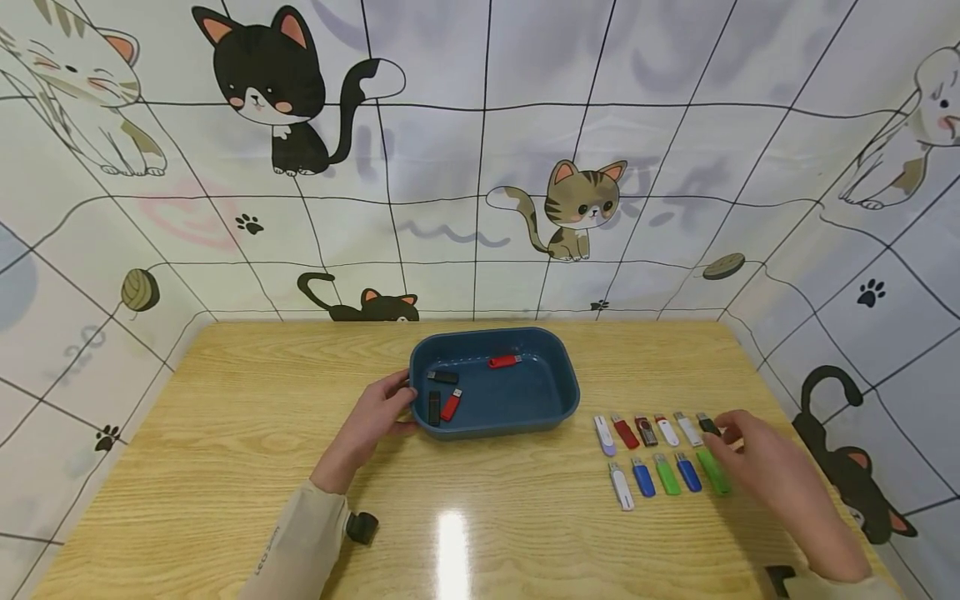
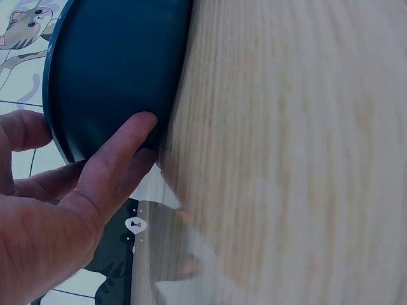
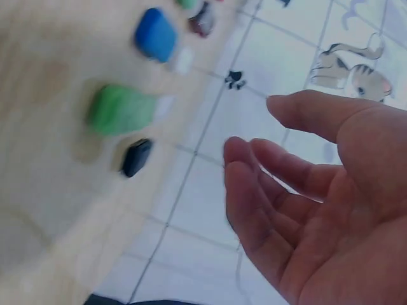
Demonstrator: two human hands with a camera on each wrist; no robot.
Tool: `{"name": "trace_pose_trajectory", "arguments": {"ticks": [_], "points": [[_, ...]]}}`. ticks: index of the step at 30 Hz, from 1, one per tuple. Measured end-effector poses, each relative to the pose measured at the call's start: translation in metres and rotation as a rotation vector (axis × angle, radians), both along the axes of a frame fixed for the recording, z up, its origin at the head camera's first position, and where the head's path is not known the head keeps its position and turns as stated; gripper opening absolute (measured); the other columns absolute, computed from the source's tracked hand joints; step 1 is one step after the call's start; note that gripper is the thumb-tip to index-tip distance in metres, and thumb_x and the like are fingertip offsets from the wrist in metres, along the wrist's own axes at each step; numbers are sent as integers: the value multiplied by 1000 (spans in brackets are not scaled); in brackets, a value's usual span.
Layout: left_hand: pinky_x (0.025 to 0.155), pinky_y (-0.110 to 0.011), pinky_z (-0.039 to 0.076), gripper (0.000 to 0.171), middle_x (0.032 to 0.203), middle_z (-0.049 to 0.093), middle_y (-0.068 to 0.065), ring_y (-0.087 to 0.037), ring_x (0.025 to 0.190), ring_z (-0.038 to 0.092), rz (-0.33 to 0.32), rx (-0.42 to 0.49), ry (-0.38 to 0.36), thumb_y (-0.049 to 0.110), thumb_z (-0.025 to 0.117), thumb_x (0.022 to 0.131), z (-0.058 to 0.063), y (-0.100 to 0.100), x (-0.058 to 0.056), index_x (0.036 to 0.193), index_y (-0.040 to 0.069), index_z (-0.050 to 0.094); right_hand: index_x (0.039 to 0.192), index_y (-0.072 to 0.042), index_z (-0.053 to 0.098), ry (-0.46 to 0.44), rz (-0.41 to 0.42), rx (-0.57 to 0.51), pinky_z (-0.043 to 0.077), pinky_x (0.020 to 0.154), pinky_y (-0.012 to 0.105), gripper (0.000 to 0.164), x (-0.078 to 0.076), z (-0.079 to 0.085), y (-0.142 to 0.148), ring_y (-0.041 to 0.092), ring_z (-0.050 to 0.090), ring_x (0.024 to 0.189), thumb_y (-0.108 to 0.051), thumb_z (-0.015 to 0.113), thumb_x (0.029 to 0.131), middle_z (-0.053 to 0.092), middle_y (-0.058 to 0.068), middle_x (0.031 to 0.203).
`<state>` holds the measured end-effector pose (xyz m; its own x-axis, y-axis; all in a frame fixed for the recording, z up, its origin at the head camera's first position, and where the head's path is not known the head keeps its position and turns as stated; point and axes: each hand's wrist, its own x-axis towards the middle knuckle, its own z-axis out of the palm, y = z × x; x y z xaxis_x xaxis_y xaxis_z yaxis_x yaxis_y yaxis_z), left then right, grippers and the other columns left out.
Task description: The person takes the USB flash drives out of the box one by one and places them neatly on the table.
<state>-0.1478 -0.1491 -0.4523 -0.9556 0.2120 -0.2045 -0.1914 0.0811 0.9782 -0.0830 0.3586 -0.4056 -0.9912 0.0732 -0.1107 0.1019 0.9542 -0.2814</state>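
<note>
At the left end of a dark blue plastic basin (image 1: 495, 425), my left hand (image 1: 378, 408) holds the wall, thumb at the rim and fingers along the outside. The left wrist view shows those fingers against the basin's wall (image 2: 121, 63). Two black USB sticks (image 1: 444, 377) and two red USB sticks (image 1: 452, 405) lie inside. My right hand (image 1: 765, 458) hovers at the right end of two rows of USB sticks, close to a black USB stick (image 1: 707, 423) and a green USB stick (image 1: 713, 472). Its fingers are loosely bent with a gap to the thumb, holding nothing.
Several more USB sticks lie on the wooden table (image 1: 247, 433) right of the basin, among them a purple-white one (image 1: 604, 436), a red one (image 1: 625, 432) and a blue one (image 1: 642, 477). Cat-patterned cloth (image 1: 450, 150) closes the back and sides.
</note>
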Motion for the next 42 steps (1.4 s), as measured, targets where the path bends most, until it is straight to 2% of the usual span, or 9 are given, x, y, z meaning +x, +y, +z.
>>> {"name": "trace_pose_trajectory", "arguments": {"ticks": [3,7,10,14,17,29,34,42], "points": [[91,-51,60,52,149,51,-28,-41,122,63,2,0,-1,12,46,108,0,0,0,157,-3,38,123,9,62,109,47,-16,55,65,50,43,2,7,-14,37,67,85,-25,71,98,69,22,101],[91,-50,60,52,149,51,-28,-41,122,63,3,0,-1,12,46,108,0,0,0,157,-4,38,116,6,68,228,117,-41,52,58,39,33,3,17,-35,27,65,76,-20,73,96,70,16,96],[90,-50,60,52,149,51,-29,-42,122,62,4,-3,1,12,46,108,1,0,0,157,-4,38,112,3,71,264,161,-61,52,58,38,27,0,24,-50,26,65,77,-18,73,97,71,14,97],[90,-50,60,52,148,51,-29,-43,124,61,3,-10,4,11,46,108,0,0,0,157,-4,38,112,0,72,277,198,-88,58,65,46,24,-4,32,-70,29,69,84,-20,70,99,71,13,101],[90,-51,60,51,148,51,-29,-43,125,61,2,-12,2,11,46,108,0,0,0,157,-4,38,113,-2,73,295,225,-107,59,66,47,23,-8,34,-84,28,69,85,-21,68,100,71,11,102],[91,-52,59,52,148,51,-29,-43,124,61,1,-10,1,11,46,108,0,0,1,157,-5,38,113,-7,73,274,284,-170,58,69,41,21,-22,42,-137,18,68,82,-22,69,100,71,4,102],[91,-52,59,52,148,51,-29,-43,125,61,1,-9,1,11,46,108,0,0,0,157,-4,38,110,-9,74,287,335,-199,57,68,39,16,-29,39,-155,20,67,86,-20,72,98,70,2,102],[90,-52,60,52,148,51,-28,-42,124,61,0,-7,2,12,46,108,0,0,0,157,-4,39,103,-13,75,265,428,-208,51,65,30,10,-42,33,-189,11,59,77,-21,73,97,67,-3,92]]}}
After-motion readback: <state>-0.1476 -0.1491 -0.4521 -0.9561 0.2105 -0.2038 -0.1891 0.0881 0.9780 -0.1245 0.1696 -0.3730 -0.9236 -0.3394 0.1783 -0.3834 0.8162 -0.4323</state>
